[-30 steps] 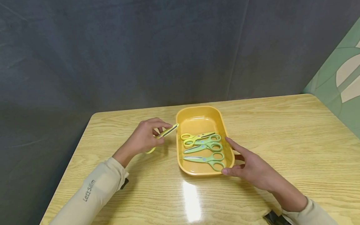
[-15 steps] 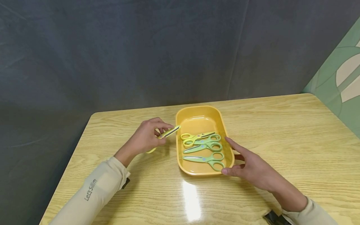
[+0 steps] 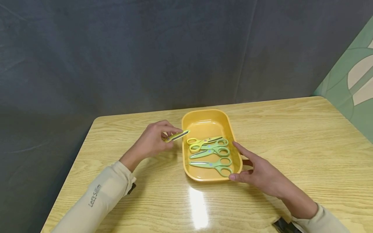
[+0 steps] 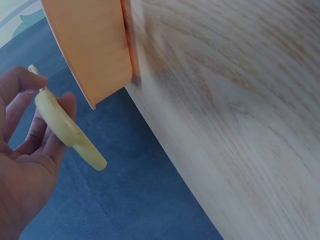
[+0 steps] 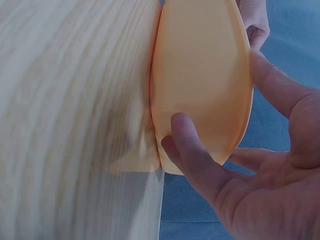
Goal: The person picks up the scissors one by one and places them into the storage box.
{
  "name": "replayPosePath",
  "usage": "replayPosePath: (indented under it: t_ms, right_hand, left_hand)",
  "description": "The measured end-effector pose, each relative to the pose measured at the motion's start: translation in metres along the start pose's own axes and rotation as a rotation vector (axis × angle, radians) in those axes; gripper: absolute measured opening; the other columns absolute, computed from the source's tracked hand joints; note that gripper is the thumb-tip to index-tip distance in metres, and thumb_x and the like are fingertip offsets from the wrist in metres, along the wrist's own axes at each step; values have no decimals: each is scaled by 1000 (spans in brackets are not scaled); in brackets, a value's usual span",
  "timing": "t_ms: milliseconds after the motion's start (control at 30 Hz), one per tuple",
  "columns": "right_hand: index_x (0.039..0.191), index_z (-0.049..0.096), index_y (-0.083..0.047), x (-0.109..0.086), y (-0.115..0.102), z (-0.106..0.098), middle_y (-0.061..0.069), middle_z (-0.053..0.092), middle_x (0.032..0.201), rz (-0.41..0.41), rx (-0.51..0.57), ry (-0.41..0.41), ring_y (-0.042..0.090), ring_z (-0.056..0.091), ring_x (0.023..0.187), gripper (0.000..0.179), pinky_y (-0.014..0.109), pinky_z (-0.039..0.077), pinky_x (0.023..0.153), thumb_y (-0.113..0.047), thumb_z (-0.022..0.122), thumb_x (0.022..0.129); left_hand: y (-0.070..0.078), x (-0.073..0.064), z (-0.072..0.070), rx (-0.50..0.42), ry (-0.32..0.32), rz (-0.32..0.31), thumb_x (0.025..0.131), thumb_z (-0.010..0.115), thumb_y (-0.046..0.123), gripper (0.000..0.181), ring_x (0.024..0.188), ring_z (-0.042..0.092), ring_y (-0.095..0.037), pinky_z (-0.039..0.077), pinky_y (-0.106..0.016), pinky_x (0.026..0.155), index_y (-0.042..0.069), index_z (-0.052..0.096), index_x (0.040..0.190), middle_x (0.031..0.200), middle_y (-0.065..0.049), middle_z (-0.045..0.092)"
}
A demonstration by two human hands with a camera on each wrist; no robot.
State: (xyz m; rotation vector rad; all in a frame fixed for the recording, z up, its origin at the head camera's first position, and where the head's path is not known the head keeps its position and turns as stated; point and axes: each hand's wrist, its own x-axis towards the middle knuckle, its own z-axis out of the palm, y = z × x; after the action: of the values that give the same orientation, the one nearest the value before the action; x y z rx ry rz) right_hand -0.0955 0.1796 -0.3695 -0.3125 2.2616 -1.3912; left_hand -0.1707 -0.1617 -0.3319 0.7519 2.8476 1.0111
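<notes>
My left hand (image 3: 152, 139) pinches yellow scissors (image 3: 177, 136) between thumb and fingers, their tip overlapping the left rim of the yellow tray (image 3: 202, 127) in the head view. One yellow handle part of these scissors (image 4: 60, 122) shows in the left wrist view. Inside the tray, another pair of yellow scissors (image 3: 200, 143) lies partly over green scissors (image 3: 221, 142). Two more pairs of green scissors lie nearer the front of the tray. At the tray's right side, my right hand (image 3: 262, 174) rests spread fingers on its outer wall (image 5: 200, 65) and rim.
The tray stands on a wooden table (image 3: 291, 136) with rounded far corners. A dark cloth (image 3: 175, 58) hangs behind the table and at its left. A green patterned panel (image 3: 349, 74) is at the far right.
My left hand has moved slightly right, bringing the tip of the held yellow scissors over the tray's left rim. The right hand and the tray have stayed put.
</notes>
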Motion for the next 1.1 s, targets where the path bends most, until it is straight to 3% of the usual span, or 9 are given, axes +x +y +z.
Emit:
replayPosePath:
  t_ms: [433, 867, 1100]
  right_hand:
    - [161, 8, -27, -1, -2, -2, 19, 16, 165, 21, -2, 7, 44, 47, 135, 110, 28, 58, 85, -44, 80, 80]
    - [161, 8, -27, -2, -2, -1, 20, 17, 165, 39, 7, 3, 42, 50, 132, 110, 29, 58, 84, -40, 81, 80]
    - [161, 9, -27, -1, -2, -2, 19, 17, 165, 40, 7, 7, 43, 48, 134, 109, 28, 58, 84, -41, 81, 80]
  left_hand:
    - [6, 4, 4, 5, 10, 0, 80, 74, 4, 38, 83, 62, -11, 55, -27, 72, 19, 77, 114, 96, 1, 68]
    - [15, 11, 11, -1, 9, 29, 81, 73, 6, 35, 84, 61, -12, 55, -26, 73, 18, 77, 113, 98, 1, 68]
    - [26, 18, 17, -30, -25, -3, 81, 70, 5, 37, 84, 59, -11, 54, -25, 73, 20, 77, 114, 101, 3, 67]
